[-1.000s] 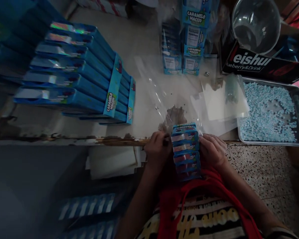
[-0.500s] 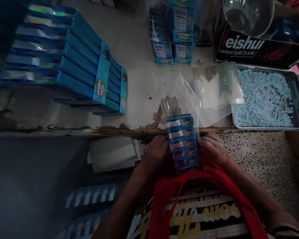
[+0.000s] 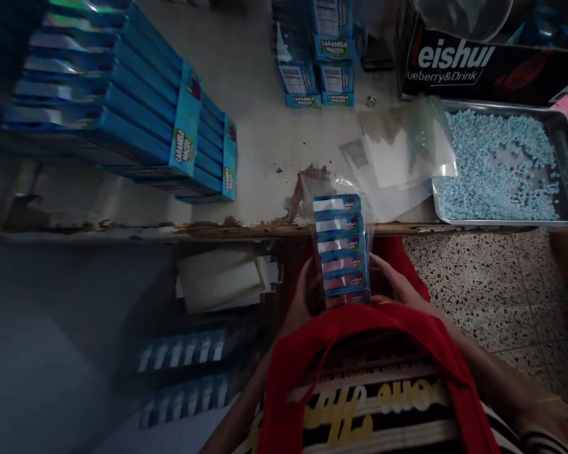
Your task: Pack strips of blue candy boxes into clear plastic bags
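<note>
Across the table edge (image 3: 246, 231): stack of small blue boxes (image 3: 341, 249) inside clear film bag (image 3: 348, 185). Long axis runs roughly square to table edge, far end reaching over it, near end back at red apron (image 3: 350, 321). Squarely between both hands, so neither clearly nearer.

Left hand (image 3: 300, 299): this side of table edge, alongside stack's left flank, thumb and fingers partly spread, rest hidden. Right hand (image 3: 397, 287): same side of table edge, along right flank, fingers loosely bent, tips at or just beside film. Can't tell whether either has a firm hold, or just steadies from the sides.

Beyond table edge, left: large bundle of blue boxes (image 3: 137, 120). Beyond, well back: wrapped box stacks (image 3: 336, 79). Beyond, right: flat clear sheets (image 3: 397, 151), then metal tray (image 3: 511, 222) of pale blue pellets (image 3: 483, 170).
</note>
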`<state>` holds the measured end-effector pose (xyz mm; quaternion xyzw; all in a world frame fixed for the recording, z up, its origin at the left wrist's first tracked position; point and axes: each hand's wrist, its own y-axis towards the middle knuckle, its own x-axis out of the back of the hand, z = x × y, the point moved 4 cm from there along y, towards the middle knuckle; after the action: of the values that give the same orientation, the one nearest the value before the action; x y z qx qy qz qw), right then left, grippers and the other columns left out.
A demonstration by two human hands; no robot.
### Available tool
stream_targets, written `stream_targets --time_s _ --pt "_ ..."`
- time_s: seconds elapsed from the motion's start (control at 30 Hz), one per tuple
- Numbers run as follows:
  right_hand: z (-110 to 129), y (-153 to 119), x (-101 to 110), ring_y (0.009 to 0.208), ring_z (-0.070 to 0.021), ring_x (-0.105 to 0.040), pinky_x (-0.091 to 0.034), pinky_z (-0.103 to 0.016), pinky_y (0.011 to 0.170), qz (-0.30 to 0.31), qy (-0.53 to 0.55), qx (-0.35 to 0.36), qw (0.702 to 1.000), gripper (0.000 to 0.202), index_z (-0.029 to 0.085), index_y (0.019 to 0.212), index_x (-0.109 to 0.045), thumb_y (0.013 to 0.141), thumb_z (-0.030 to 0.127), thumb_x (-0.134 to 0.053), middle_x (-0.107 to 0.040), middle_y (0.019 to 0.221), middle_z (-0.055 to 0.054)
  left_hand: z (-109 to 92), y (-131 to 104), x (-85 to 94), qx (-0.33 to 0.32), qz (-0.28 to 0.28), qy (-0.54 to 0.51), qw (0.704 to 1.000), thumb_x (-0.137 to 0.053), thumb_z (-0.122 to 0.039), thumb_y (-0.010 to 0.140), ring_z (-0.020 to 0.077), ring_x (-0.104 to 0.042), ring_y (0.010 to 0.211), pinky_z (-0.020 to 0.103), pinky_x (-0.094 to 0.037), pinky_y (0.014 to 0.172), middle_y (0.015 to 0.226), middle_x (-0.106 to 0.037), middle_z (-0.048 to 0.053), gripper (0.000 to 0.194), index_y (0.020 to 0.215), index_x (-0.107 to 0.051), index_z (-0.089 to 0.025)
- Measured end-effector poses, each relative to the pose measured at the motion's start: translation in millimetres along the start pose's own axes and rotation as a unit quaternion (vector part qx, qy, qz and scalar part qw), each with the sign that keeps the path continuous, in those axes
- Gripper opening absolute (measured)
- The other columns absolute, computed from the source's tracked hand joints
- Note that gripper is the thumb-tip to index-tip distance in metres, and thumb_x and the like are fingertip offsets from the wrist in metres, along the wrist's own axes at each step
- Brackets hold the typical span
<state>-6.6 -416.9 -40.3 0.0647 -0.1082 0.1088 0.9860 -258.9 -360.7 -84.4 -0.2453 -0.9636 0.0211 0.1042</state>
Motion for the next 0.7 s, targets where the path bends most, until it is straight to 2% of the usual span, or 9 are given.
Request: stream_targets --time_s 0.07,0.13,0.17,0.23,0.3,0.37,0.43,0.5,0.7 --pt "5.4 10.4 -2.6 0.154 -0.0308 -0.056 -0.052 -0.048 0.126 -0.014 -0.027 0.007 1.0 0.086 0.035 0.179 -0.022 0.108 0.057 -0.065 -0.049 0.172 -0.012 -18.3 6.8 3.5 0.042 -0.021 -0.006 0.999 -0.085 -0.059 0.086 0.0351 -0.077 0.121 0.045 -0.065 0.1 0.152 -0.068 0.021 0.105 0.173 -0.039 -0.021" --pt "11.4 22.4 1.2 0.148 -0.0343 -0.062 -0.056 -0.053 0.122 -0.059 -0.126 0.006 0.99 0.088 0.033 0.18 -0.021 0.108 0.06 -0.062 -0.055 0.168 -0.014 -37.9 19.2 11.4 0.07 -0.049 0.035 0.996 -0.084 -0.054 0.088 0.038 -0.073 0.128 0.052 -0.059 0.113 0.14 -0.075 0.015 0.079 0.157 -0.063 -0.022" --pt "13.8 28.3 4.4 0.143 -0.0362 -0.065 -0.057 -0.056 0.12 -0.082 -0.18 0.0 0.98 0.09 0.031 0.181 -0.02 0.107 0.061 -0.062 -0.058 0.164 -0.015 -47.4 26.8 16.8 0.062 -0.073 0.075 0.993 -0.083 -0.052 0.089 0.0394 -0.07 0.131 0.056 -0.055 0.118 0.136 -0.077 0.014 0.07 0.15 -0.07 -0.022" --pt "16.6 38.2 10.8 0.14 -0.0395 -0.065 -0.056 -0.062 0.119 -0.127 -0.261 -0.011 0.957 0.099 0.027 0.182 -0.017 0.104 0.061 -0.068 -0.061 0.161 -0.017 -62.9 41.1 26.7 0.007 -0.129 0.155 0.979 -0.086 -0.053 0.086 0.0422 -0.063 0.141 0.06 -0.047 0.125 0.144 -0.072 0.016 0.077 0.153 -0.068 -0.021" --pt "16.2 45.1 12.0 0.145 -0.0402 -0.062 -0.055 -0.063 0.121 -0.14 -0.282 -0.008 0.949 0.111 0.025 0.182 -0.014 0.097 0.058 -0.078 -0.059 0.164 -0.018 -67.9 51.0 30.8 -0.035 -0.154 0.182 0.971 -0.091 -0.052 0.081 0.0416 -0.057 0.15 0.059 -0.044 0.128 0.159 -0.063 0.018 0.098 0.166 -0.055 -0.02" --pt "12.4 48.7 6.4 0.149 -0.0366 -0.06 -0.058 -0.057 0.12 -0.117 -0.26 -0.002 0.958 0.111 0.025 0.182 -0.011 0.098 0.049 -0.079 -0.056 0.168 -0.017 -63.0 56.1 26.4 -0.026 -0.121 0.141 0.982 -0.09 -0.045 0.084 0.0362 -0.06 0.149 0.051 -0.049 0.126 0.162 -0.062 0.014 0.103 0.173 -0.043 -0.023" --pt "7.8 49.7 -1.0 0.146 -0.0324 -0.065 -0.062 -0.051 0.116 -0.105 -0.242 -0.008 0.964 0.1 0.026 0.182 -0.012 0.102 0.038 -0.071 -0.058 0.166 -0.015 -58.3 55.8 17.9 -0.013 -0.093 0.107 0.99 -0.083 -0.039 0.092 0.0318 -0.069 0.14 0.046 -0.055 0.121 0.152 -0.071 0.009 0.088 0.171 -0.048 -0.026" --pt "5.2 49.2 -5.6 0.14 -0.0302 -0.07 -0.065 -0.047 0.111 -0.122 -0.246 -0.024 0.961 0.09 0.026 0.181 -0.018 0.104 0.031 -0.065 -0.063 0.162 -0.012 -59.0 52.8 11.3 -0.032 -0.114 0.107 0.987 -0.078 -0.035 0.096 0.0296 -0.074 0.132 0.041 -0.059 0.115 0.144 -0.076 0.008 0.074 0.166 -0.056 -0.024" --pt "9.8 51.1 -3.0 0.124 -0.0278 -0.079 -0.071 -0.041 0.101 -0.181 -0.276 -0.014 0.944 0.07 0.024 0.174 -0.04 0.106 0.026 -0.058 -0.071 0.152 -0.01 -78.8 50.1 -0.7 -0.199 -0.208 0.182 0.94 -0.072 -0.018 0.1 0.0209 -0.082 0.113 0.023 -0.064 0.097 0.135 -0.08 0.006 0.054 0.153 -0.069 -0.02"
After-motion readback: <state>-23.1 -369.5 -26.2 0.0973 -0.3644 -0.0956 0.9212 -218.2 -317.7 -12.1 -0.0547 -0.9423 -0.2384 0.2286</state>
